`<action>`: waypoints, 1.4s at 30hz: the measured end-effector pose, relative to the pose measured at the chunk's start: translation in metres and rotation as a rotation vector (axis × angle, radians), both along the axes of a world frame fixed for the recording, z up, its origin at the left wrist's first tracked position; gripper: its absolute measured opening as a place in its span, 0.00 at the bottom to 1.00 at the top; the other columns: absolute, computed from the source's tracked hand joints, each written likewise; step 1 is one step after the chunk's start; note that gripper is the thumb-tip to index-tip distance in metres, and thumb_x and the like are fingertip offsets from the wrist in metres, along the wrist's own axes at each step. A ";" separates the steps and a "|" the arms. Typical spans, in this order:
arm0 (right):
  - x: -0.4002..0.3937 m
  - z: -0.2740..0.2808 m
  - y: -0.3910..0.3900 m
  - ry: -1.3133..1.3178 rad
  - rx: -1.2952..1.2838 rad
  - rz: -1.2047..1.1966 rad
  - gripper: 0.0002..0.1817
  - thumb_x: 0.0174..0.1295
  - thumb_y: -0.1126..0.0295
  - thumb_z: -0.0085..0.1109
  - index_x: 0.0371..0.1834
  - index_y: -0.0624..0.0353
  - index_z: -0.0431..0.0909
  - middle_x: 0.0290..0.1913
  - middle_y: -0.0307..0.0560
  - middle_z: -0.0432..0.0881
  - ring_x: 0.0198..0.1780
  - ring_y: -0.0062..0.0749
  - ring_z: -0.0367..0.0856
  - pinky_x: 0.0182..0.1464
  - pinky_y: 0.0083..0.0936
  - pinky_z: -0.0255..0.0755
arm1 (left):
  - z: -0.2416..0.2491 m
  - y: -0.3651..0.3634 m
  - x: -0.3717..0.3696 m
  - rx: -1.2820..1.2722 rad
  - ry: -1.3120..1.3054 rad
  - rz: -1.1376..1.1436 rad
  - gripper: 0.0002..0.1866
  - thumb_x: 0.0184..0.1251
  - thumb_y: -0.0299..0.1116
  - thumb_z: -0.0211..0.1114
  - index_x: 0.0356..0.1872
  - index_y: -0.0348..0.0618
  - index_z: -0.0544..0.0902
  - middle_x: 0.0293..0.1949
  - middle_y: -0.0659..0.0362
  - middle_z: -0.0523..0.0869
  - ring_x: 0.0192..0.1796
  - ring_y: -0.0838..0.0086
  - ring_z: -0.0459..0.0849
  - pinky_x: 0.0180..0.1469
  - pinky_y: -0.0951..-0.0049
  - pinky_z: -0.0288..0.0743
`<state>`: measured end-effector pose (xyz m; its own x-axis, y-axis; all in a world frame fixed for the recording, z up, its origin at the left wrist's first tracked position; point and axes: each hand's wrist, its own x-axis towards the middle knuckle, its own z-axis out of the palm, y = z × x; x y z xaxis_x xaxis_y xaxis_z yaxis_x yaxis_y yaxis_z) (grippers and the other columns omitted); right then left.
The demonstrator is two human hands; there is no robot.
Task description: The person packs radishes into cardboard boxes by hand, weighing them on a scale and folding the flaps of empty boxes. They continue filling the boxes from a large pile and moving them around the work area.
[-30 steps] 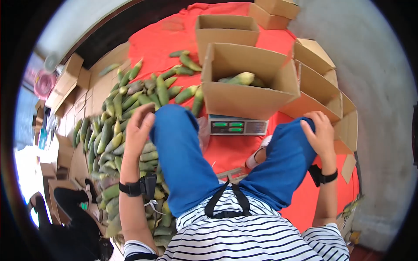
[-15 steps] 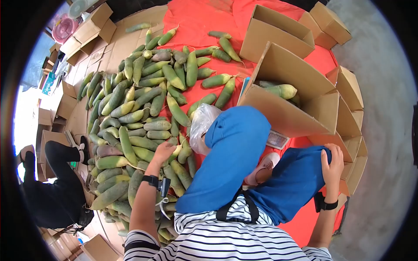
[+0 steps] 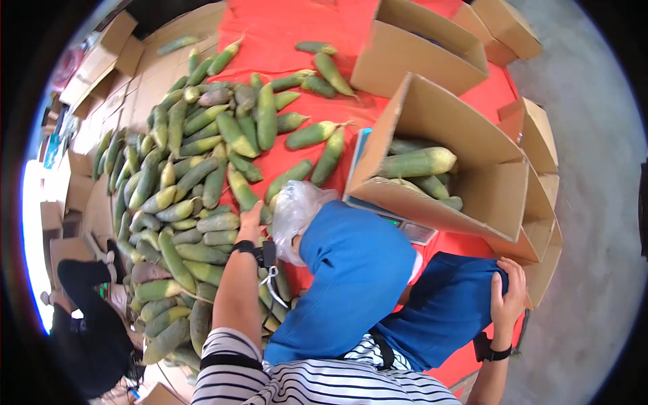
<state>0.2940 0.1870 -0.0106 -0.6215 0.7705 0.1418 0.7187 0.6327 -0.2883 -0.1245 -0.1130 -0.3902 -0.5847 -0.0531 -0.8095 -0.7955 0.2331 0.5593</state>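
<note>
My left hand (image 3: 249, 224) reaches over the pile of green radishes (image 3: 179, 250). Its thumb and fingers are apart, at the lower end of a green radish (image 3: 241, 187); part of the fingers is hard to make out. Beside it, a clear plastic bag (image 3: 294, 212) covers the area by my bent knee. My right hand (image 3: 509, 297) rests on my other knee, fingers loosely spread, holding nothing. Several radishes (image 3: 420, 163) lie inside an open cardboard box (image 3: 445, 111), which stands on a scale (image 3: 415, 232) in front of my knees.
Another open box (image 3: 405, 57) stands beyond on the red sheet (image 3: 290, 20). More cardboard boxes (image 3: 530, 131) line the right side, beside the grey floor (image 3: 580, 202). At the left edge is another person in dark clothes (image 3: 91, 334), near more boxes.
The view has shifted. My left hand has moved forward over the pile, toward radishes further from me. More radishes inside the box are now visible. My right hand stays on my knee.
</note>
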 end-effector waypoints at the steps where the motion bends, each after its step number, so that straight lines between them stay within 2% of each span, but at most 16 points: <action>1: -0.001 0.002 0.000 0.007 0.007 0.003 0.10 0.57 0.73 0.57 0.41 0.63 0.78 0.47 0.54 0.80 0.51 0.48 0.77 0.56 0.36 0.69 | 0.005 0.001 -0.002 0.011 -0.022 0.003 0.34 0.53 0.45 0.74 0.57 0.37 0.74 0.53 0.48 0.79 0.53 0.53 0.79 0.51 0.45 0.74; 3: -0.001 0.002 0.004 0.013 0.012 0.016 0.10 0.55 0.73 0.58 0.40 0.62 0.79 0.46 0.53 0.81 0.51 0.47 0.77 0.55 0.36 0.70 | -0.002 -0.014 -0.008 0.183 -0.090 0.027 0.30 0.55 0.47 0.72 0.55 0.42 0.74 0.50 0.52 0.80 0.51 0.57 0.79 0.50 0.51 0.74; 7: 0.009 -0.001 0.008 0.043 0.036 0.015 0.10 0.53 0.72 0.60 0.38 0.61 0.79 0.45 0.51 0.81 0.49 0.46 0.78 0.52 0.35 0.72 | 0.063 -0.028 0.017 0.307 -0.056 0.118 0.19 0.59 0.48 0.68 0.45 0.51 0.77 0.38 0.64 0.81 0.39 0.72 0.79 0.43 0.65 0.76; 8: 0.010 -0.002 0.008 0.054 0.041 -0.013 0.10 0.53 0.72 0.60 0.38 0.61 0.79 0.45 0.51 0.81 0.49 0.46 0.78 0.52 0.35 0.72 | 0.077 -0.039 0.026 0.315 -0.038 0.031 0.18 0.61 0.46 0.67 0.47 0.49 0.77 0.40 0.62 0.81 0.39 0.71 0.79 0.43 0.65 0.75; 10: 0.014 -0.002 0.007 0.088 0.049 0.014 0.10 0.53 0.71 0.60 0.38 0.60 0.80 0.44 0.49 0.81 0.49 0.44 0.78 0.51 0.34 0.72 | 0.143 -0.031 0.046 0.228 0.053 -0.110 0.18 0.63 0.43 0.65 0.49 0.45 0.77 0.40 0.59 0.81 0.40 0.72 0.79 0.44 0.65 0.74; 12: 0.019 -0.005 0.008 0.099 0.066 -0.005 0.10 0.53 0.69 0.61 0.38 0.59 0.80 0.44 0.48 0.81 0.48 0.44 0.79 0.51 0.35 0.72 | 0.181 -0.027 0.056 0.329 0.409 -0.328 0.21 0.62 0.41 0.65 0.52 0.40 0.76 0.43 0.57 0.81 0.43 0.72 0.79 0.47 0.67 0.73; 16: 0.024 -0.008 0.009 0.137 0.105 0.041 0.11 0.54 0.67 0.60 0.38 0.59 0.80 0.44 0.47 0.81 0.48 0.44 0.79 0.51 0.36 0.72 | 0.311 0.043 0.061 0.211 1.021 -0.784 0.28 0.58 0.36 0.65 0.58 0.33 0.71 0.48 0.53 0.80 0.52 0.69 0.77 0.58 0.68 0.69; 18: 0.025 -0.008 0.008 0.155 0.103 0.061 0.11 0.54 0.66 0.60 0.38 0.59 0.80 0.43 0.47 0.81 0.48 0.43 0.78 0.51 0.36 0.72 | 0.367 0.094 0.076 0.122 1.291 -0.897 0.30 0.55 0.34 0.66 0.59 0.33 0.70 0.50 0.50 0.79 0.56 0.66 0.77 0.61 0.67 0.68; 20: 0.025 -0.007 0.006 0.165 0.122 0.066 0.11 0.55 0.66 0.59 0.38 0.59 0.80 0.43 0.47 0.81 0.48 0.43 0.78 0.51 0.36 0.72 | 0.403 0.145 0.093 0.194 1.456 -0.996 0.32 0.53 0.35 0.68 0.60 0.35 0.69 0.53 0.46 0.77 0.57 0.60 0.77 0.61 0.64 0.68; 22: 0.028 -0.007 0.004 0.174 0.119 0.074 0.11 0.56 0.66 0.58 0.39 0.59 0.80 0.44 0.48 0.82 0.49 0.44 0.78 0.52 0.36 0.72 | 0.412 0.189 0.104 0.185 1.589 -1.192 0.33 0.54 0.37 0.68 0.60 0.34 0.68 0.55 0.42 0.75 0.58 0.53 0.76 0.61 0.62 0.69; 25: 0.036 -0.012 0.003 0.189 0.153 0.056 0.11 0.56 0.66 0.58 0.39 0.59 0.80 0.44 0.47 0.82 0.49 0.43 0.78 0.52 0.36 0.72 | 0.405 0.221 0.115 0.138 1.483 -1.607 0.33 0.59 0.43 0.68 0.59 0.31 0.69 0.54 0.40 0.76 0.57 0.49 0.75 0.59 0.58 0.69; 32: 0.055 -0.019 0.007 0.237 0.169 0.018 0.12 0.55 0.63 0.60 0.37 0.59 0.79 0.43 0.46 0.81 0.48 0.42 0.78 0.51 0.37 0.72 | 0.413 0.159 0.140 0.144 1.237 -2.091 0.27 0.59 0.43 0.67 0.53 0.35 0.75 0.50 0.45 0.77 0.54 0.50 0.76 0.57 0.58 0.70; 33: 0.055 -0.020 0.009 0.243 0.165 0.017 0.12 0.55 0.63 0.60 0.37 0.59 0.79 0.43 0.46 0.81 0.48 0.42 0.78 0.51 0.37 0.72 | 0.413 0.150 0.145 0.136 1.235 -2.096 0.27 0.59 0.43 0.67 0.53 0.35 0.75 0.50 0.45 0.77 0.54 0.50 0.76 0.57 0.58 0.70; 35: 0.055 -0.022 0.011 0.257 0.156 0.032 0.11 0.55 0.64 0.60 0.37 0.58 0.80 0.42 0.46 0.81 0.48 0.42 0.78 0.50 0.37 0.72 | 0.412 0.139 0.154 0.009 1.476 -1.960 0.27 0.56 0.43 0.69 0.52 0.36 0.76 0.51 0.47 0.77 0.55 0.53 0.74 0.59 0.59 0.67; 39: 0.052 -0.024 0.012 0.283 0.162 0.032 0.10 0.55 0.65 0.60 0.37 0.58 0.79 0.41 0.46 0.81 0.47 0.42 0.78 0.50 0.36 0.72 | 0.427 0.131 0.149 -0.136 1.358 -2.030 0.27 0.55 0.40 0.70 0.53 0.35 0.74 0.53 0.46 0.76 0.58 0.52 0.74 0.60 0.59 0.67; 42: 0.051 -0.023 0.011 0.288 0.182 0.033 0.10 0.55 0.65 0.60 0.36 0.58 0.79 0.41 0.46 0.81 0.47 0.42 0.78 0.49 0.36 0.72 | 0.453 0.138 0.158 -0.040 1.278 -1.976 0.26 0.56 0.38 0.69 0.52 0.35 0.74 0.50 0.47 0.77 0.53 0.51 0.75 0.56 0.60 0.70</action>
<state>0.3450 0.1982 -0.0337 -0.5604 0.6962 0.4486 0.6022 0.7144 -0.3564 0.0337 0.0253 0.0630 0.0497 0.9876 -0.1490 0.9247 0.0109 0.3806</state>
